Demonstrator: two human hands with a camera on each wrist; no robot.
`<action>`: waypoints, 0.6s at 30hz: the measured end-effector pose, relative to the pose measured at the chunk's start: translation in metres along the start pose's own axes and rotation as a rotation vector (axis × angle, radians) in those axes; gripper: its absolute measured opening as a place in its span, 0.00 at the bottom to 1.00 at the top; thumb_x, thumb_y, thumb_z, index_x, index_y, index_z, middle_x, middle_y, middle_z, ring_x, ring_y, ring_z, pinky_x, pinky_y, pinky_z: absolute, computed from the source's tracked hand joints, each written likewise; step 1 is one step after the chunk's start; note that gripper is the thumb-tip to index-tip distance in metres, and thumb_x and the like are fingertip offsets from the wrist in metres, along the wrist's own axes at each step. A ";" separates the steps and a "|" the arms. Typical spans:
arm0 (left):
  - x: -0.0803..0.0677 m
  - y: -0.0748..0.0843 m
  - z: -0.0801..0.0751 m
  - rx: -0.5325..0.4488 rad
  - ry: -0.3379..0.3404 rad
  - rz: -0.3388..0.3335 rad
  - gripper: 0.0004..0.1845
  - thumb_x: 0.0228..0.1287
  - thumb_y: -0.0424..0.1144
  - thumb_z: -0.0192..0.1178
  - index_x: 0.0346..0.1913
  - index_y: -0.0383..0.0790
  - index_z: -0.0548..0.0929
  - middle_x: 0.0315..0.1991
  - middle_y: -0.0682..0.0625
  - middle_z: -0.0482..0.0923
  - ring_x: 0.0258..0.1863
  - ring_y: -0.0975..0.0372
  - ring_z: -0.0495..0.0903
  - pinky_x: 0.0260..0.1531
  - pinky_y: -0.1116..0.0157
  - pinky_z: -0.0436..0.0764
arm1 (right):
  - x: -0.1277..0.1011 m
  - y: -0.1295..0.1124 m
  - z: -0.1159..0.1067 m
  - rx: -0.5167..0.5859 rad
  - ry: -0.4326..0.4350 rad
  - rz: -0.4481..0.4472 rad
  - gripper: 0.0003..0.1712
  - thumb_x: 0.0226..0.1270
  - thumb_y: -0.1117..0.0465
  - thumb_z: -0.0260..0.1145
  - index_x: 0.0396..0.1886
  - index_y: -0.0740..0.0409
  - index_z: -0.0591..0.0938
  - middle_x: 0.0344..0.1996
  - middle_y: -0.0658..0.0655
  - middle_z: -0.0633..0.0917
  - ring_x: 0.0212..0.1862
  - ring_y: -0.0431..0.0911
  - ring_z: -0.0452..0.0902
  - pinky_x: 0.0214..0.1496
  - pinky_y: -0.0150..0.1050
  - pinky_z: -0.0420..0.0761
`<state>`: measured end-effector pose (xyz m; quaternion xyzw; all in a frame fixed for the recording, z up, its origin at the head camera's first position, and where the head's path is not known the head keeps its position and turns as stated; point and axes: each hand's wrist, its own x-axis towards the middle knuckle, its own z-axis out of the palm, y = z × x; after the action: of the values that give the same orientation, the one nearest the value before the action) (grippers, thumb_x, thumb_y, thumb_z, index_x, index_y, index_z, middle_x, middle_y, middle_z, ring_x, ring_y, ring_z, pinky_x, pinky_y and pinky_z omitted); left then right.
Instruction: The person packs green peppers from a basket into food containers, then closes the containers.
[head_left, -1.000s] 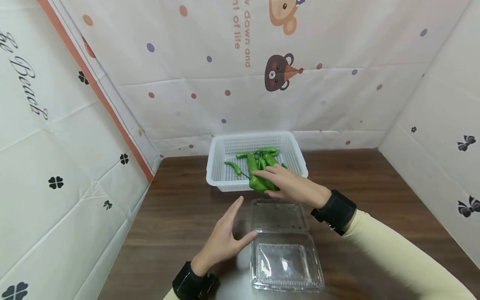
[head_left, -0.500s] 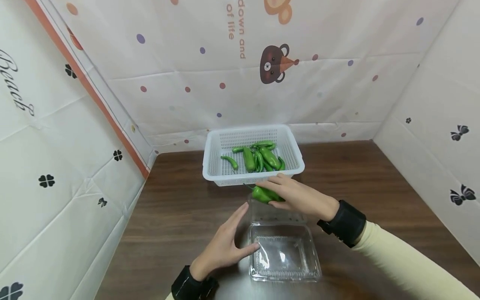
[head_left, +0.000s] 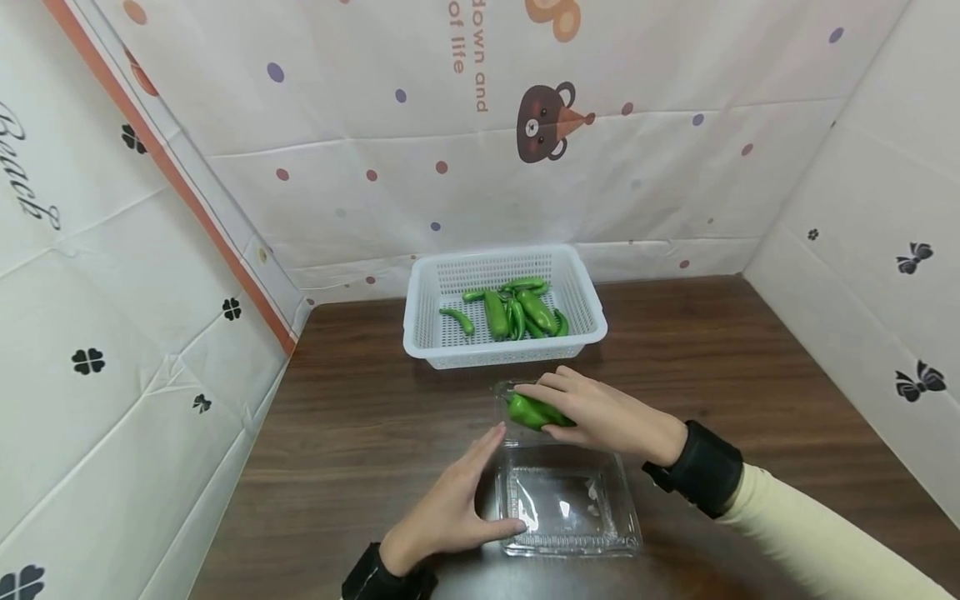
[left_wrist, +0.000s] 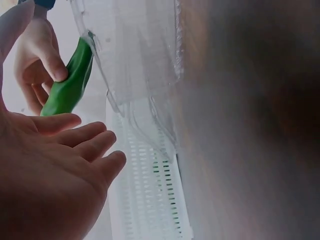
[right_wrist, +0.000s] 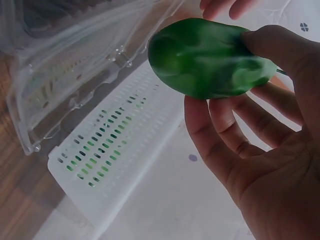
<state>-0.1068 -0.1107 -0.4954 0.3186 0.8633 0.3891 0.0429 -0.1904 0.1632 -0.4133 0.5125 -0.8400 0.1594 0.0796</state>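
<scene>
My right hand (head_left: 592, 412) grips a glossy green pepper (head_left: 534, 412) between thumb and fingers, above the lid half of a clear plastic clamshell box (head_left: 566, 543). The right wrist view shows the same pepper (right_wrist: 205, 60) large, thumb on one side and fingertips on the other. My left hand (head_left: 455, 508) is open beside the box's left edge, its thumb overlapping the near tray and its fingers pointing toward the pepper. In the left wrist view the left palm (left_wrist: 55, 165) holds nothing, and the pepper (left_wrist: 70, 82) hangs from the right hand beyond it.
A white perforated basket (head_left: 450, 360) with several green peppers (head_left: 536, 312) stands at the back of the brown wooden table (head_left: 337, 417), against a printed cloth backdrop (head_left: 337, 208). More cloth (head_left: 862, 292) hangs on the right and left sides.
My right hand has carried the pepper from over the basket's front toward me, above the clamshell lid. The left hand has shifted slightly nearer the box tray. The head view has tilted downward a little.
</scene>
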 end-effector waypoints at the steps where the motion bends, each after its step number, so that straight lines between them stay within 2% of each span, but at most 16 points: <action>1: -0.001 0.000 0.001 0.006 -0.004 0.005 0.63 0.56 0.65 0.73 0.84 0.44 0.47 0.83 0.44 0.49 0.80 0.51 0.51 0.75 0.45 0.59 | -0.001 0.000 0.001 -0.002 -0.001 0.000 0.37 0.66 0.59 0.75 0.73 0.57 0.74 0.51 0.50 0.80 0.47 0.42 0.71 0.45 0.36 0.81; 7: -0.003 -0.002 0.008 0.058 -0.021 0.054 0.67 0.51 0.66 0.75 0.82 0.35 0.49 0.82 0.41 0.50 0.80 0.47 0.51 0.75 0.43 0.56 | -0.008 -0.004 0.005 0.001 -0.027 0.023 0.38 0.66 0.59 0.75 0.74 0.57 0.73 0.53 0.52 0.80 0.49 0.42 0.73 0.46 0.38 0.81; 13: -0.004 -0.005 0.013 0.096 -0.006 0.105 0.68 0.49 0.64 0.78 0.82 0.35 0.49 0.81 0.39 0.52 0.79 0.46 0.54 0.74 0.42 0.59 | -0.013 -0.006 0.009 -0.002 -0.037 0.032 0.37 0.66 0.57 0.75 0.73 0.57 0.74 0.54 0.52 0.81 0.50 0.42 0.74 0.47 0.38 0.83; 18: -0.003 -0.005 0.014 0.100 0.000 0.107 0.68 0.49 0.63 0.78 0.83 0.38 0.49 0.82 0.41 0.51 0.79 0.46 0.54 0.74 0.44 0.60 | -0.015 -0.008 0.012 0.008 -0.040 0.032 0.37 0.66 0.57 0.75 0.73 0.57 0.74 0.53 0.51 0.80 0.50 0.42 0.74 0.47 0.38 0.83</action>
<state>-0.1025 -0.1058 -0.5096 0.3660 0.8634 0.3472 0.0060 -0.1764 0.1685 -0.4273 0.5026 -0.8488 0.1537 0.0580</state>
